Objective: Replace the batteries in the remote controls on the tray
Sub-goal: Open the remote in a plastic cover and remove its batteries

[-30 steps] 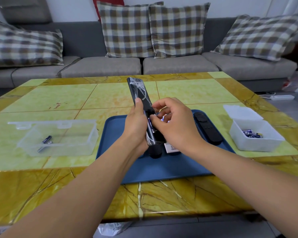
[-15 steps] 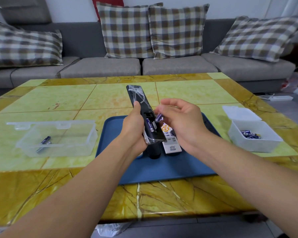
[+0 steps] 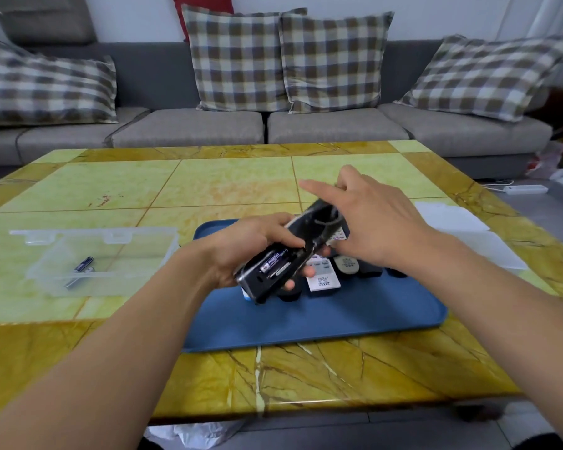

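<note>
You face a grey sofa (image 3: 264,128) along a white wall (image 3: 436,14). Four checked cushions (image 3: 238,60) lean on its backrest: one far left, two touching at centre, one at right. A red cushion (image 3: 205,4) peeks out behind the centre pair. Your table (image 3: 208,186) is glossy, green panels framed in yellow marble. At right, grey floor tiles (image 3: 533,203) carry a white power strip (image 3: 522,189) with its cable. Light is soft and even.

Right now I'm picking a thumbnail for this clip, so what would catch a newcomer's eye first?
The black remote held over the blue tray by the left hand, its open back showing a battery. The right hand hovers over its far end. At left, a clear box holds loose batteries.
</note>
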`<state>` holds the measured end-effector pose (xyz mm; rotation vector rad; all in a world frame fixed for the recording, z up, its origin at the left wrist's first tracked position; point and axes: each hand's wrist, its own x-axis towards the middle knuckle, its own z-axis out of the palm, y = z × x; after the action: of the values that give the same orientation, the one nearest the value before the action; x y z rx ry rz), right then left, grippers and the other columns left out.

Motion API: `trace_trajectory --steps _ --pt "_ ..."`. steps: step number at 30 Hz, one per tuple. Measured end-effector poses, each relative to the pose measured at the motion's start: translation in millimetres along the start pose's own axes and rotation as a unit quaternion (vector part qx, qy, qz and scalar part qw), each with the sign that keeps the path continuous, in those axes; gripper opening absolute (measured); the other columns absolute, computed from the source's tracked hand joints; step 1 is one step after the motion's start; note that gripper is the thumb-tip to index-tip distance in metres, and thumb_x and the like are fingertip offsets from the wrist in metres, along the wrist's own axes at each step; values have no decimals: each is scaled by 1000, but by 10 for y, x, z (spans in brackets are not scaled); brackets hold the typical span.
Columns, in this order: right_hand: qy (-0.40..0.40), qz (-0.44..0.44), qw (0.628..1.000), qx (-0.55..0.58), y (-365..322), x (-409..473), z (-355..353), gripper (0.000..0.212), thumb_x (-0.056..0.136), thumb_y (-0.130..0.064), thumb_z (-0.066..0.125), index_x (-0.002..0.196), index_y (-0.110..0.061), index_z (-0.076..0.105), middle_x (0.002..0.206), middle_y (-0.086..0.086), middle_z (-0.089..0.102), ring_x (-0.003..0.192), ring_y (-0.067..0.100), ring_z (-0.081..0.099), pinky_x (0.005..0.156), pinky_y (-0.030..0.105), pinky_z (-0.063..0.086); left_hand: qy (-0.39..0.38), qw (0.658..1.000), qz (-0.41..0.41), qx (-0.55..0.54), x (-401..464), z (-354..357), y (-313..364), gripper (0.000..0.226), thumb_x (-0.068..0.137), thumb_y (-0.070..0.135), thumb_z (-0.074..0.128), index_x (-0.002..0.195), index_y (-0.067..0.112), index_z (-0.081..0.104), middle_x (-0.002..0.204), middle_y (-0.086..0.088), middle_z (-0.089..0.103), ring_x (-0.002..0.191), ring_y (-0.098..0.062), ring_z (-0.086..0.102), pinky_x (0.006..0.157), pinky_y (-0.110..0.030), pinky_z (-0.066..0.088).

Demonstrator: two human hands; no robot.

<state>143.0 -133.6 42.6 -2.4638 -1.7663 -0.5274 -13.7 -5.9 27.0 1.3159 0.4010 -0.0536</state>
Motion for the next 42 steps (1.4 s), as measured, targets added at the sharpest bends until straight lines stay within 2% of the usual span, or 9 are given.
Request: trace_trajectory --steps 3,5,10,13,15,17,21,26,42 --pt "66 16 998 11 -20 3 -5 33 71 -48 75 91 -27 59 90 -5 40 73 19 46 53 30 33 -132 983 43 -118 -60 -185 48 59 95 46 53 136 3 57 124 -26 63 104 -40 68 76 -43 60" --pt "70 89 992 63 -30 -9 -43 40 65 -58 73 67 -23 53 72 -7 48 60 20 50 47 27 27 -178 947 84 -255 -69 -307 94 87 86 71 50 144 5 50 141 -23 51 118 -41 60 90 -42 56" --pt "-44 188 941 277 -370 -80 -116 60 61 -75 68 54 -16 60 48 -3 60 47 17 60 44 31 43 91 967 208 -117 112 25 34 63 88 50 62 140 16 55 124 -1 66 115 -27 62 86 -37 57" --pt "-144 122 924 331 -531 -89 -83 55 70 -70 65 49 -20 57 51 -8 58 51 10 56 50 28 40 201 942 168 -211 253 248 -54 26 98 24 60 123 18 64 98 -5 77 95 -23 74 78 -38 62" --pt "-123 127 902 394 -462 -61 -68 58 73 -68 66 51 -15 64 49 -8 54 46 8 50 52 26 40 204 942 156 -214 227 249 -25 22 99 15 56 119 14 67 83 -7 73 74 -21 73 72 -38 62" --pt "18 156 869 468 -290 -5 -24 52 79 -55 72 64 -5 67 45 -4 49 42 11 43 50 26 39 206 957 144 -143 169 206 0 21 97 9 55 110 3 69 82 -14 70 66 -21 69 70 -35 62" --pt "212 86 863 451 -201 -5 11 19 81 -16 76 90 -18 59 75 -4 67 62 2 54 55 17 39 204 972 116 -4 93 237 -57 17 92 5 57 97 -9 66 62 -13 64 50 -21 62 53 -28 57" --pt "199 56 879 429 -265 1 107 23 83 -10 73 95 -18 55 89 -8 68 44 8 38 48 15 32 180 977 110 26 113 267 -111 17 91 5 58 96 -11 64 65 -21 61 56 -28 61 61 -35 60" --pt "239 89 857 447 -335 144 362 17 90 -3 58 101 -16 57 88 -2 57 58 -2 41 62 13 33 189 971 143 32 213 435 -142 18 95 2 46 82 1 59 58 -12 54 52 -23 52 52 -32 47"
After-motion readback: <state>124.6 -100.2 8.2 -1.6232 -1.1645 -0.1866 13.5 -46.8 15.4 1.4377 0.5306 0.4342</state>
